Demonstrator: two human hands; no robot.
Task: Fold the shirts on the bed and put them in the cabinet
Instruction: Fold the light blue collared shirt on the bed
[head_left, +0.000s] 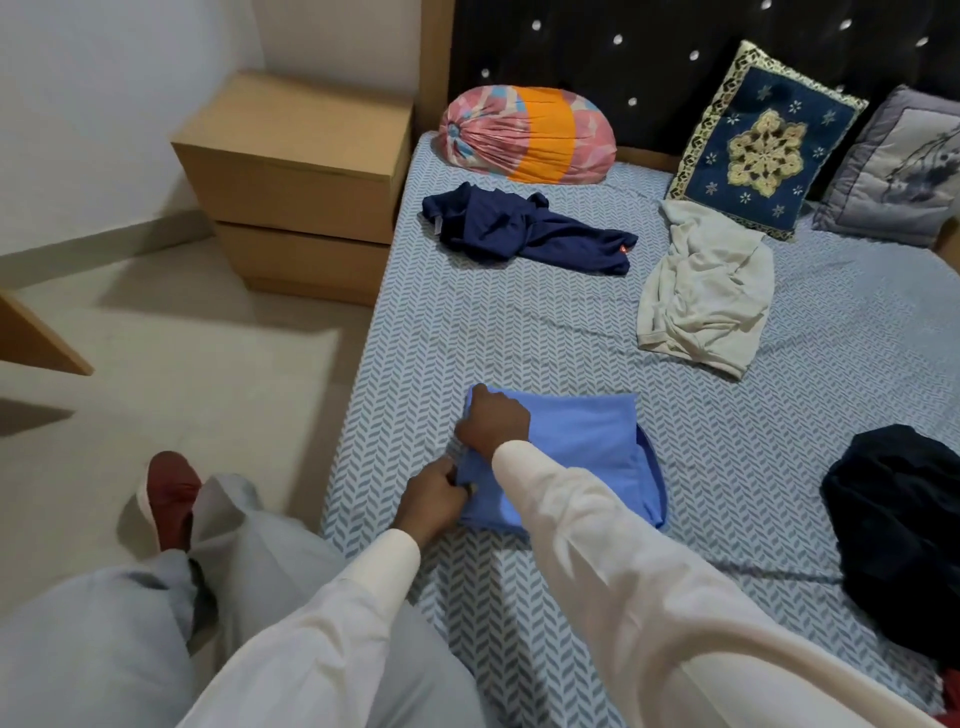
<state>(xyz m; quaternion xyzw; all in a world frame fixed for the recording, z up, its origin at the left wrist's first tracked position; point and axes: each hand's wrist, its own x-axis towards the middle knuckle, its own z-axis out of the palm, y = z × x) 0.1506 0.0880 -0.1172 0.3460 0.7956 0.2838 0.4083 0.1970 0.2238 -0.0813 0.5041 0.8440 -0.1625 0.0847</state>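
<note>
— While the folded blue shirt (587, 452) lies on the bed (519, 332), what holds it?
— Left hand (434, 493) pinches its near-left corner; right hand (493, 423) grips its far-left corner.

We see through one wide-angle camera worn on the head, placed over the near left corner of the bed (519, 332), facing forward and steeply down. It sits close above the left hand (434, 493) and right hand (493, 423), which meet at the folded blue shirt (587, 452) by the left edge. The wide view reaches the headboard (649, 62) along the far edge and the floor (197, 364) beside the left edge.
</note>
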